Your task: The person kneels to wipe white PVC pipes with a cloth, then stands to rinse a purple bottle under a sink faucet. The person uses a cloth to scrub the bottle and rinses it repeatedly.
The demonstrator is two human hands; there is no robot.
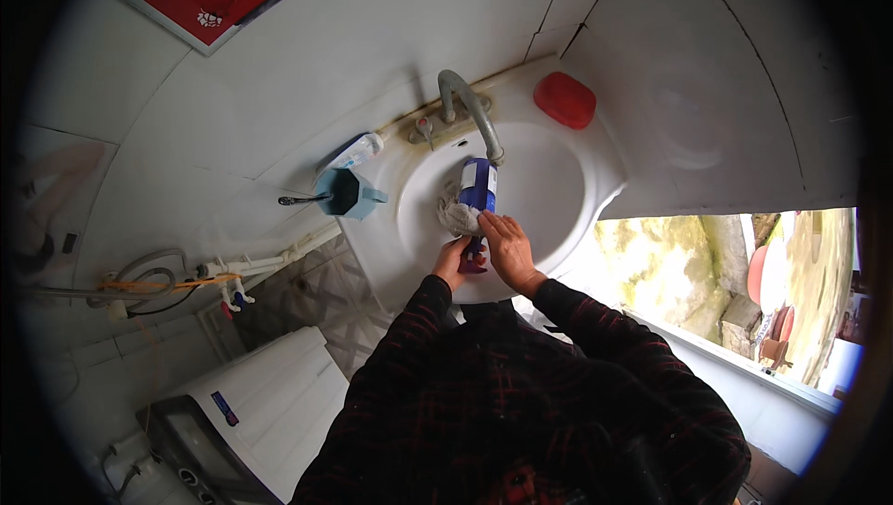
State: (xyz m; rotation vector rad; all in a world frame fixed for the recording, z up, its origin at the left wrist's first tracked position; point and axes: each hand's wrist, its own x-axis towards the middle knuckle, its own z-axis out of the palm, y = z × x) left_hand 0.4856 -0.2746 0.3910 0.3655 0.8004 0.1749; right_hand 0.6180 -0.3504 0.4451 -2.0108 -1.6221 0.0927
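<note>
A blue bottle [477,184] with a pale label lies over the basin of a white washbasin [544,191], its far end near the spout of the metal faucet [481,118]. My left hand [452,262] grips the bottle's near end, which is dark purple. A greyish cloth [460,217] wraps part of the bottle's middle and hangs on its left side. My right hand [509,250] presses the cloth against the bottle with its fingertips. How far the left fingers wrap around underneath is hidden.
A light-blue mug [345,194] with a spoon handle sticking out and a toothpaste tube [358,151] stand on the washbasin's left ledge. A red soap box [565,100] sits at the back right. A white washing machine [279,400] is at lower left, near wall pipes [258,268].
</note>
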